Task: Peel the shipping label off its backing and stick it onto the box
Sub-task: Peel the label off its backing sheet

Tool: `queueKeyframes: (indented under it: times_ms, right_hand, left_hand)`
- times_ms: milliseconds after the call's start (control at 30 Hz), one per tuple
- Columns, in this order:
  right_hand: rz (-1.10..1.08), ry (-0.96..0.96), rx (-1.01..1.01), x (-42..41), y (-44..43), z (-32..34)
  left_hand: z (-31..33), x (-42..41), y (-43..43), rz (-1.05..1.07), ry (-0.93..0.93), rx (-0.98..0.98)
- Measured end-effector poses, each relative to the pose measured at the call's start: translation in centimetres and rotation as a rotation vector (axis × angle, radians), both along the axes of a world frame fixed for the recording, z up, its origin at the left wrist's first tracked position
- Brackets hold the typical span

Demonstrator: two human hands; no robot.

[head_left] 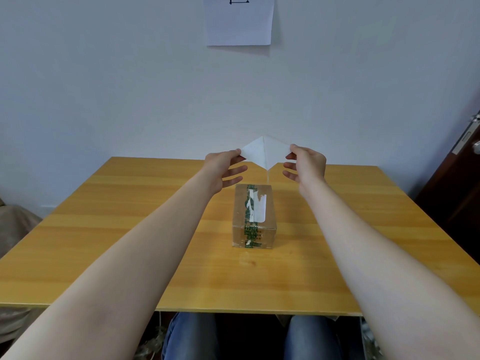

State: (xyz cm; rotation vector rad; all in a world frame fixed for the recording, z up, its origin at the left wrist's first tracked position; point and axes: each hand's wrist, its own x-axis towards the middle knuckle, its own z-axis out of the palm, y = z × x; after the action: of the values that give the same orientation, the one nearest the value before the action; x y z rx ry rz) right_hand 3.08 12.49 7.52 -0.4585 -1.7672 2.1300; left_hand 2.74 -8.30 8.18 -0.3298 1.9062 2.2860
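A white paper sheet [239,20] hangs on the pale wall [104,74] behind the wooden table [130,229], beside a dark door [459,190].

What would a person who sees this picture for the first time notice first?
First, the two bare arms reaching forward, the left hand and right hand pulling a white sheet apart in the air, each pinching one side. Below it, a cardboard box with green printed tape stands at the middle of the wooden table. A white paper hangs on the wall above.
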Motion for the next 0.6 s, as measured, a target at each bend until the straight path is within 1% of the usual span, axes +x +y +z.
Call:
queueKeyframes:
  times_ms: [600]
  right_hand:
    - [-0.024, -0.008, -0.026, -0.08, 0.35, -0.52]
  left_hand:
    - [-0.23, 0.03, 0.05, 0.002, -0.004, -0.005]
